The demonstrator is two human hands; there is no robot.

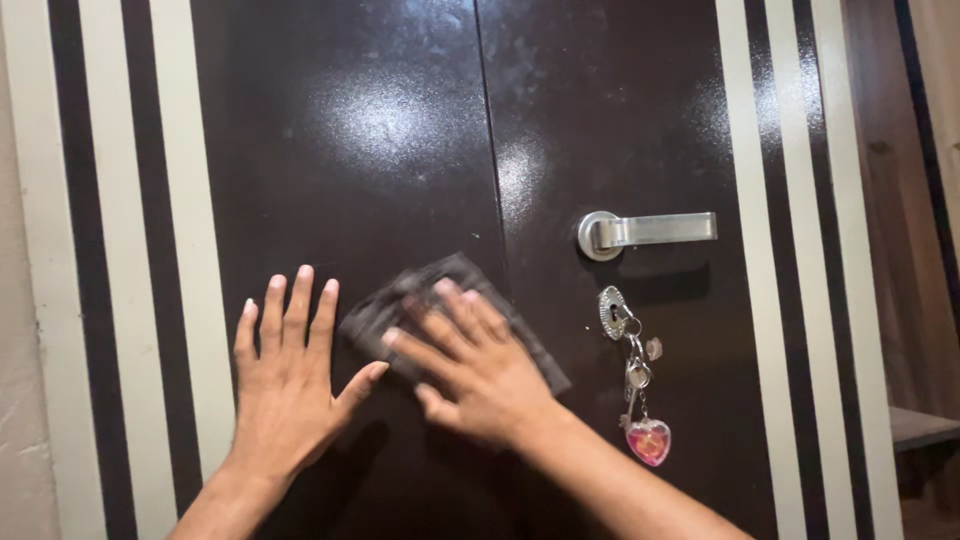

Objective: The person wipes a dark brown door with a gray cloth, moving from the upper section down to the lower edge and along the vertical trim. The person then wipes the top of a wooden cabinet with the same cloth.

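My right hand (pixel 478 372) lies flat on a dark grey cloth (pixel 450 315) and presses it against the dark brown door (pixel 380 130). The fingers are spread and a little bent; this grip is not closed around the cloth, it only pins it with the palm and the finger pads. The cloth is directly under my right hand, and its edges come out above my fingertips and to the right side of my wrist. It looks a little blurred, so I cannot tell its weave.

My left hand (pixel 288 375) is just beside the cloth on its left, open, with the palm flat on the door and the thumb pointing toward the cloth. It holds nothing.

I judge the cloth to be light, thin and soft, without any stiffness. It will fold and bunch if I push from one edge only, so the best hold is in its middle with a wide flat palm. The door surface shines and seems smooth, so the cloth should slide easily, and it may slip down if my pressure becomes weak.

To the right of my right hand there is a silver lever handle (pixel 650 231), and below it a keyhole with a key (pixel 612 312). A bunch of keys with a pink heart pendant (pixel 648 440) hangs near my right forearm.
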